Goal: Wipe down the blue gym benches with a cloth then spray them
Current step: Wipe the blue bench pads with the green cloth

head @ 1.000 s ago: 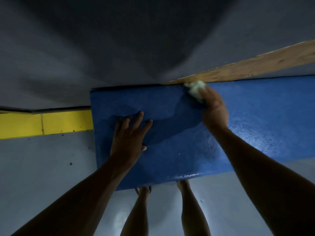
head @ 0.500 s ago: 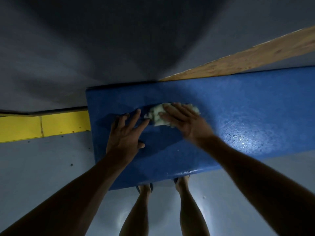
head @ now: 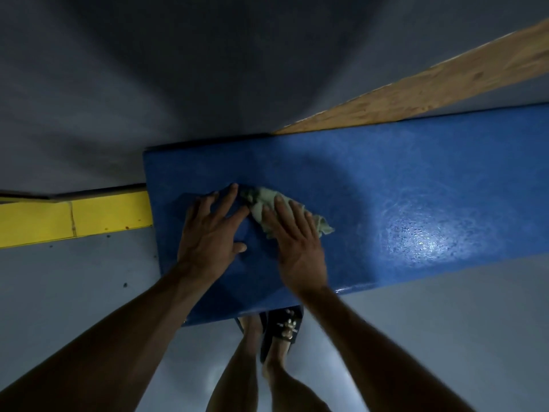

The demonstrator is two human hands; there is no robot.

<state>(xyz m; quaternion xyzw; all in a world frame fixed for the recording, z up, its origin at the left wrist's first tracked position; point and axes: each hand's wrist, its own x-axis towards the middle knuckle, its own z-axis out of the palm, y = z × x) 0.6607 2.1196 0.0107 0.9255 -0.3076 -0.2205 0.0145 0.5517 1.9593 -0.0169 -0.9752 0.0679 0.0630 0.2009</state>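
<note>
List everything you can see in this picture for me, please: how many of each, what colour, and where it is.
bench: one, blue, across the middle, running off to the right, with a shiny patch toward the right
cloth: one, pale greenish, crumpled on the bench top near its left end
wooden board: one, tan, behind the bench at upper right
yellow band: one, yellow, at far left beside the bench end
floor: grey, below the bench
sandal: one plainly seen, dark, on a foot under the bench's near edge
left hand: flat on the bench, fingers spread
right hand: flat, pressing on the cloth
</note>
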